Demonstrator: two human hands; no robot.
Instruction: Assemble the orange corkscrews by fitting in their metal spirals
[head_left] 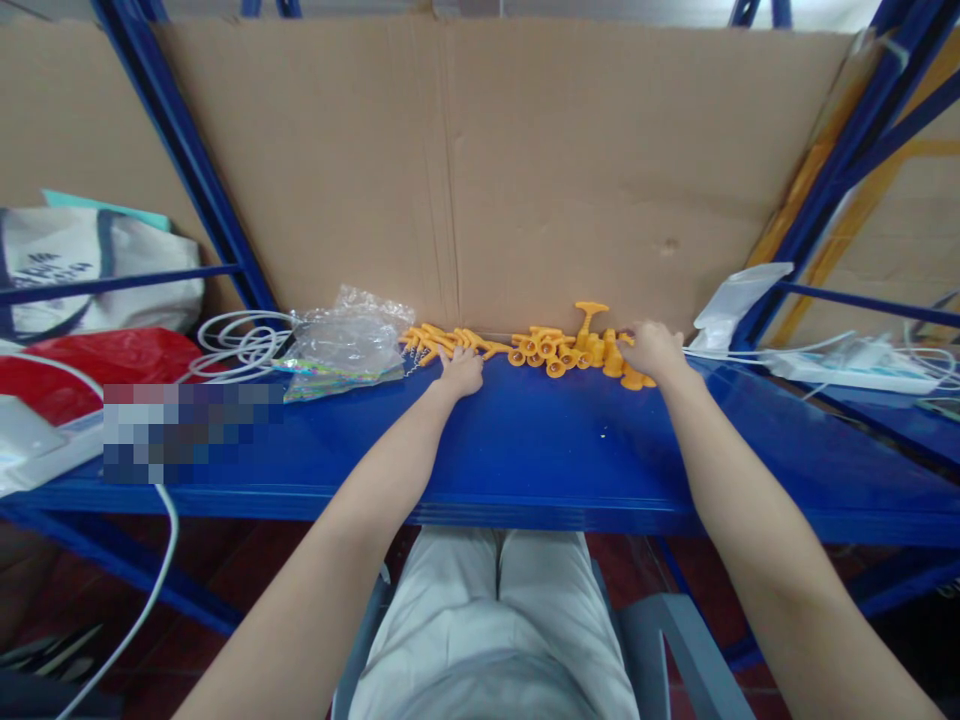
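My left hand point(462, 373) rests at a heap of orange T-shaped corkscrew handles point(435, 341), with metal spirals showing at their left ends. Its fingers look apart and touch the near handles. On the right, my right hand point(654, 349) reaches against a group of orange bell-shaped pieces point(592, 350); its fingertips are partly hidden, so any hold is unclear. Hollow openings of several orange cup-like pieces point(555, 368) face me between the hands. One orange T-topped piece point(591, 312) stands upright at the back.
A blue shelf top point(540, 450) bears everything, backed by a cardboard panel point(570, 170). Left of the orange parts lie a clear plastic bag point(345, 335) and a coiled white cable point(236, 345). Toward the right are a white plastic wrapper point(739, 300) and a power strip point(855, 370).
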